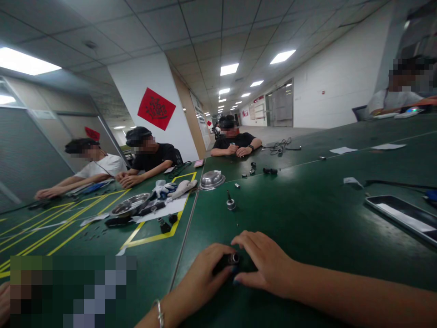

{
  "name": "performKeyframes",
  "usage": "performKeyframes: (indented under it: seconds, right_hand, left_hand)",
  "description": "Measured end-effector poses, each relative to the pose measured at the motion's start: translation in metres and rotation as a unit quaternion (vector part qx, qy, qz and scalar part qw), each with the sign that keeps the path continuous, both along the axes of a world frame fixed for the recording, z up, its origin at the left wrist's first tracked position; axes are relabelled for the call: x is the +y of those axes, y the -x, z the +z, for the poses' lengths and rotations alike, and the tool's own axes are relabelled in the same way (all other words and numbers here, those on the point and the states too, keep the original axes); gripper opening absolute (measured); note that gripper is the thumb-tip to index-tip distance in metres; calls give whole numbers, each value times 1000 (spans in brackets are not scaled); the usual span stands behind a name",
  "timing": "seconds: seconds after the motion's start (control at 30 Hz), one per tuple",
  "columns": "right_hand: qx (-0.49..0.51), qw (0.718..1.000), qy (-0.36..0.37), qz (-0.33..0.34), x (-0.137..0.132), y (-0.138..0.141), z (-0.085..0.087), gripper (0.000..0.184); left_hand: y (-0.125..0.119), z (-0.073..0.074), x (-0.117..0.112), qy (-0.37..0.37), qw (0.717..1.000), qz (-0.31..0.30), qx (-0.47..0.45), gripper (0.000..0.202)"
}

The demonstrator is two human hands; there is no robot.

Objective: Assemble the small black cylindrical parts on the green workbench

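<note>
From the head camera, your left hand (201,273) and right hand (268,264) meet on the green table (307,218), fingers curled close around a small dark part (229,261), which is pinched between them with its metal end showing. Beyond the part stands a small metal fitting (231,203), clear of your hands. Farther beyond are a metal bowl (212,179) and gloves (175,187), and a flat tray (399,212) lies well off to the part's right.

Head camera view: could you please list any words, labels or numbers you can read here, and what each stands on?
No text can be read with certainty.
Red diamond poster on the white pillar: black brush character, too stylised to read.
Smaller red poster at left: blurred.
Red wall notices down the hall: too small.
Black part held by left hand and right hand: no marking visible.
</note>
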State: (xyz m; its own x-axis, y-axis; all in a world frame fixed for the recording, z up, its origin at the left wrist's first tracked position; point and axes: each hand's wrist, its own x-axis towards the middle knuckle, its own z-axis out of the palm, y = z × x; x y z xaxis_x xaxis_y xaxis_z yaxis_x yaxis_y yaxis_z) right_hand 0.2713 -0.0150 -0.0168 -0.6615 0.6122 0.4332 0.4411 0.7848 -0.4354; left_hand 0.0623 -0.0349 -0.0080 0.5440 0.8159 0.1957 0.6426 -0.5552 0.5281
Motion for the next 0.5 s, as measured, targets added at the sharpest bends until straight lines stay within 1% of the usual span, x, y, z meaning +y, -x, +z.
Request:
performKeyframes:
  seconds: [0.03, 0.07, 0.13, 0.2, 0.27, 0.33, 0.37, 0.43, 0.5]
  right_hand:
    - [5, 1000, 11, 6, -1, -1, 1, 49]
    - [10, 1000, 21, 15, -1, -1, 2, 48]
    - [13, 999, 33, 37, -3, -3, 4, 40]
    - [8, 998, 41, 55, -5, -5, 6, 36]
    - [5, 997, 47, 64, -6, -6, 8, 34]
    - [6, 996, 50, 76, -6, -7, 10, 34]
    - [7, 995, 50, 82, -6, -7, 11, 34]
    - [6, 994, 51, 92, -6, -7, 12, 35]
    - [5, 994, 51, 96, -6, -7, 13, 35]
  left_hand:
    - [0, 0, 0, -6, 1000, 10, 0, 22]
    - [1, 1, 0, -14, 1000, 20, 1, 20]
    - [5, 4, 3, -29, 998, 46, 11, 17]
    - [12, 8, 9, -34, 996, 74, 30, 16]
    - [22, 15, 16, -21, 993, 106, 57, 14]
    - [36, 24, 23, 21, 986, 137, 90, 14]
    - [44, 29, 27, 58, 982, 146, 104, 18]
    - [62, 39, 32, 132, 973, 152, 116, 25]
    - [81, 47, 37, 173, 964, 164, 120, 29]
